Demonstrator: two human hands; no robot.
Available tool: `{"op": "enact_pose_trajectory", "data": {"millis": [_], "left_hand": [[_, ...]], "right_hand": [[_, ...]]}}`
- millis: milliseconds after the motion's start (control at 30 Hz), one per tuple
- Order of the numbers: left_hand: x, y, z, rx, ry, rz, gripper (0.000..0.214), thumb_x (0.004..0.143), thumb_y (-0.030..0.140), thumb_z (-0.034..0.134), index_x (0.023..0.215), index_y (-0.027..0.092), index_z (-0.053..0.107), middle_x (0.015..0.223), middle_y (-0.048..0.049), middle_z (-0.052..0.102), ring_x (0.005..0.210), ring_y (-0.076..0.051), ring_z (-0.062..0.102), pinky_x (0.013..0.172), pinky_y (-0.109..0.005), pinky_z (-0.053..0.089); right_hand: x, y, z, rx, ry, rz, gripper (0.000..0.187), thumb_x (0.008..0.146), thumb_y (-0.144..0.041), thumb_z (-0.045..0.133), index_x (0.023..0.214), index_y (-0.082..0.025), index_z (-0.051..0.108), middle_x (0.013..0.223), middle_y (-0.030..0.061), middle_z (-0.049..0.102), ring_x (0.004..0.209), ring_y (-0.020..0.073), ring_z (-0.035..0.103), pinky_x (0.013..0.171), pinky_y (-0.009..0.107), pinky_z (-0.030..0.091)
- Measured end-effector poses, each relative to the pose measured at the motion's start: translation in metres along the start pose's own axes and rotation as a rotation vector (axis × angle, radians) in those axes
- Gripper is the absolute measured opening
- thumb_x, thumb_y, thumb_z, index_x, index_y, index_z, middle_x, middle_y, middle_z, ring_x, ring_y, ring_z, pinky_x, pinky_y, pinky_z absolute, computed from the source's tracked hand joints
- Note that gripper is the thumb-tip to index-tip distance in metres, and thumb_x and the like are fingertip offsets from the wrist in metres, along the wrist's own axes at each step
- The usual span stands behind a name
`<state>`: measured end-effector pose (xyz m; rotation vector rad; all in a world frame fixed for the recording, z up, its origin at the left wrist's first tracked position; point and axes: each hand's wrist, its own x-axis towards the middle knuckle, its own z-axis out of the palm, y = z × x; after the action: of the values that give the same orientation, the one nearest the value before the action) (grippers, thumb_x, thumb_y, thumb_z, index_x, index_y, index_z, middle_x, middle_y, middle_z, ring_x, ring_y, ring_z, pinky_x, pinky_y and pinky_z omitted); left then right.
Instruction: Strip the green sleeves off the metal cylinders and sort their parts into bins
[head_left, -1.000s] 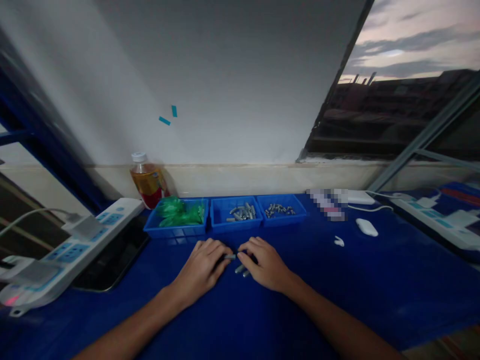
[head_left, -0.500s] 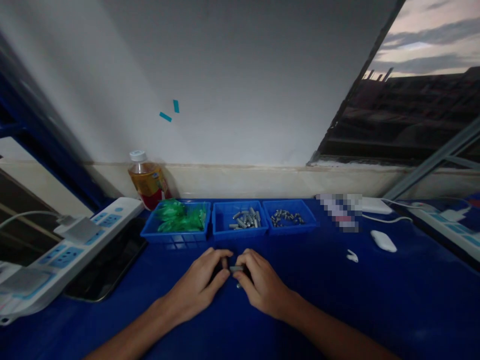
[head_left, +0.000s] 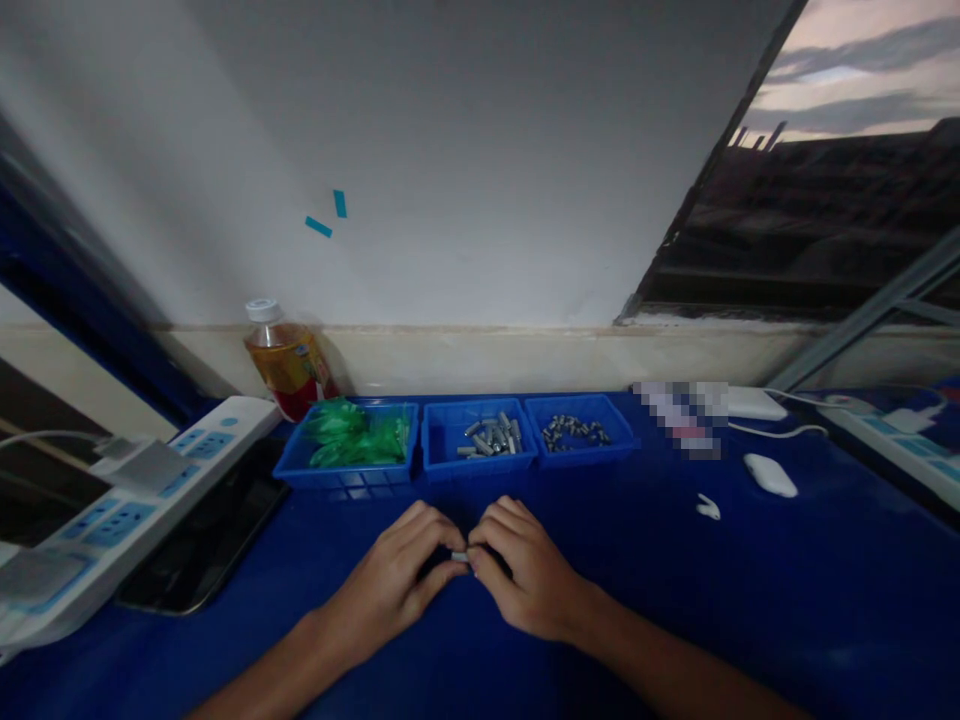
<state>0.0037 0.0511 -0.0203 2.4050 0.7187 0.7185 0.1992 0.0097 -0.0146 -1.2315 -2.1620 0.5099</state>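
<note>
My left hand [head_left: 401,580] and my right hand [head_left: 521,570] rest on the blue table [head_left: 675,600], fingertips meeting. Both pinch a small grey metal piece [head_left: 460,555] between them; most of it is hidden by the fingers. Just beyond the hands stand three blue trays in a row. The left tray [head_left: 345,472] holds green plastic pieces, the middle tray [head_left: 480,462] holds grey metal sleeves, the right tray [head_left: 577,450] holds small screws.
A white power strip [head_left: 127,500] and a dark phone [head_left: 202,545] lie at the left. A drink bottle [head_left: 285,360] stands against the wall. White earbuds [head_left: 706,507], a white case [head_left: 771,474] and a second power strip [head_left: 892,440] lie at the right.
My hands have drawn closer together around the metal piece. The loose grey pieces seen under my right hand a second ago are out of sight. The view shifted slightly.
</note>
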Motion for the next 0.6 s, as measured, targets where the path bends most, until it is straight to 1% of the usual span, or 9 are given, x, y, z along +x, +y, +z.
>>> {"op": "enact_pose_trajectory", "data": {"millis": [67, 167, 233, 267, 333, 400, 467, 500, 600], "left_hand": [[-0.002, 0.002, 0.002, 0.036, -0.010, -0.015, 0.008, 0.090, 0.026, 0.049, 0.093, 0.019, 0.053, 0.088, -0.0042, 0.059, 0.084, -0.016, 0.053, 0.075, -0.029, 0.043], [-0.002, 0.007, 0.005, 0.105, -0.011, -0.117, 0.022, 0.089, 0.034, 0.050, 0.104, 0.019, 0.052, 0.095, -0.0067, 0.059, 0.088, -0.019, 0.053, 0.079, -0.033, 0.043], [0.000, 0.012, 0.008, 0.163, -0.045, -0.159, 0.030, 0.087, 0.039, 0.052, 0.110, 0.020, 0.051, 0.101, -0.0075, 0.059, 0.091, -0.021, 0.053, 0.080, -0.037, 0.042], [0.001, 0.015, 0.010, 0.193, -0.069, -0.157, 0.031, 0.086, 0.041, 0.052, 0.110, 0.021, 0.053, 0.103, -0.0074, 0.059, 0.092, -0.022, 0.053, 0.080, -0.038, 0.041], [0.004, 0.021, 0.013, 0.249, -0.106, -0.120, 0.026, 0.086, 0.040, 0.052, 0.106, 0.023, 0.057, 0.104, -0.0066, 0.059, 0.093, -0.023, 0.053, 0.080, -0.039, 0.039], [0.006, 0.025, 0.014, 0.284, -0.119, -0.074, 0.019, 0.089, 0.034, 0.049, 0.102, 0.024, 0.059, 0.101, -0.0056, 0.060, 0.093, -0.023, 0.053, 0.079, -0.038, 0.037], [0.006, 0.025, 0.015, 0.298, -0.107, -0.063, 0.016, 0.091, 0.027, 0.045, 0.098, 0.023, 0.059, 0.097, -0.0046, 0.061, 0.090, -0.021, 0.053, 0.078, -0.038, 0.036], [0.006, 0.023, 0.014, 0.296, -0.087, -0.070, 0.016, 0.091, 0.025, 0.044, 0.097, 0.023, 0.058, 0.094, -0.0044, 0.062, 0.088, -0.020, 0.054, 0.077, -0.037, 0.037], [0.003, 0.014, 0.011, 0.273, 0.024, -0.084, 0.012, 0.091, 0.023, 0.045, 0.097, 0.021, 0.055, 0.092, -0.0045, 0.061, 0.084, -0.019, 0.053, 0.074, -0.034, 0.038]], "right_hand": [[-0.001, 0.001, 0.002, -0.009, 0.016, -0.024, 0.014, 0.087, -0.018, 0.045, 0.075, -0.019, 0.052, 0.073, 0.0013, 0.055, 0.075, 0.0145, 0.047, 0.072, 0.031, 0.036], [0.002, 0.007, 0.001, -0.046, 0.107, -0.023, 0.014, 0.087, -0.017, 0.045, 0.075, -0.019, 0.052, 0.073, 0.0022, 0.055, 0.075, 0.0153, 0.047, 0.070, 0.031, 0.036], [0.010, 0.013, -0.005, -0.105, 0.232, 0.015, 0.012, 0.087, -0.019, 0.045, 0.078, -0.019, 0.053, 0.075, 0.0036, 0.057, 0.076, 0.0166, 0.048, 0.071, 0.032, 0.036], [0.015, 0.017, -0.009, -0.148, 0.310, 0.048, 0.011, 0.087, -0.020, 0.046, 0.080, -0.019, 0.054, 0.077, 0.0045, 0.057, 0.077, 0.0176, 0.049, 0.072, 0.033, 0.036], [0.025, 0.023, -0.018, -0.255, 0.462, 0.128, 0.009, 0.087, -0.025, 0.049, 0.087, -0.019, 0.056, 0.082, 0.0068, 0.059, 0.083, 0.0207, 0.050, 0.076, 0.036, 0.036], [0.029, 0.026, -0.025, -0.356, 0.540, 0.174, 0.018, 0.084, -0.033, 0.055, 0.096, -0.019, 0.057, 0.092, 0.0099, 0.060, 0.094, 0.0254, 0.049, 0.081, 0.040, 0.034], [0.025, 0.024, -0.026, -0.384, 0.534, 0.169, 0.023, 0.082, -0.036, 0.057, 0.099, -0.020, 0.057, 0.098, 0.0109, 0.060, 0.100, 0.0274, 0.047, 0.083, 0.041, 0.033], [0.020, 0.021, -0.025, -0.367, 0.501, 0.156, 0.021, 0.082, -0.035, 0.057, 0.097, -0.020, 0.058, 0.096, 0.0102, 0.061, 0.098, 0.0266, 0.048, 0.082, 0.041, 0.033], [0.006, 0.007, -0.014, -0.243, 0.314, 0.131, 0.010, 0.086, -0.030, 0.053, 0.085, -0.021, 0.057, 0.081, 0.0050, 0.062, 0.083, 0.0203, 0.050, 0.075, 0.037, 0.033]]}}
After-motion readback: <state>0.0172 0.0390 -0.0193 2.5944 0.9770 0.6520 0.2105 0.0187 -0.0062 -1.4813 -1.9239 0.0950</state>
